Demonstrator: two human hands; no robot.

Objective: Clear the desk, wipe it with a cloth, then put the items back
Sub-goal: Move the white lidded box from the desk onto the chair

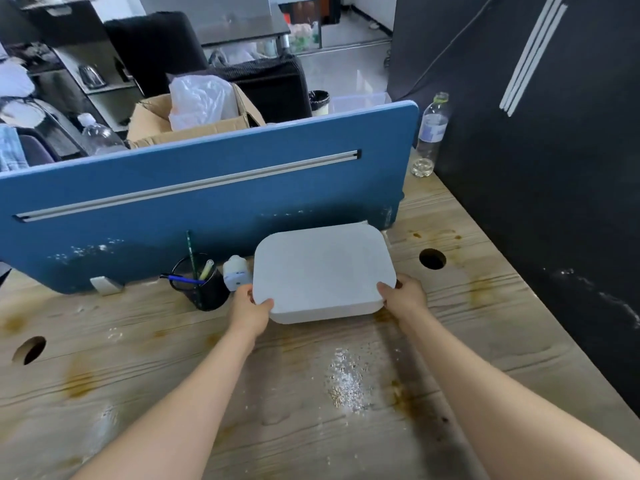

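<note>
A white rounded box (322, 271) sits at the back of the wooden desk (485, 341), close to the blue divider. My left hand (251, 308) grips its near left corner and my right hand (403, 296) grips its near right corner. Left of the box stand a small white bottle (236, 271) and a black mesh pen holder (204, 285) with pens in it. The desk top carries brown stains and a patch of white crumbs (348, 379). No cloth is in view.
A blue divider panel (207, 202) closes off the back of the desk. A clear plastic bottle (429, 136) stands at its right end beside a black wall (554, 168). Cable holes (432, 258) (29, 349) pierce the desk. Beyond the divider are a cardboard box (194, 123) and another bottle (98, 135).
</note>
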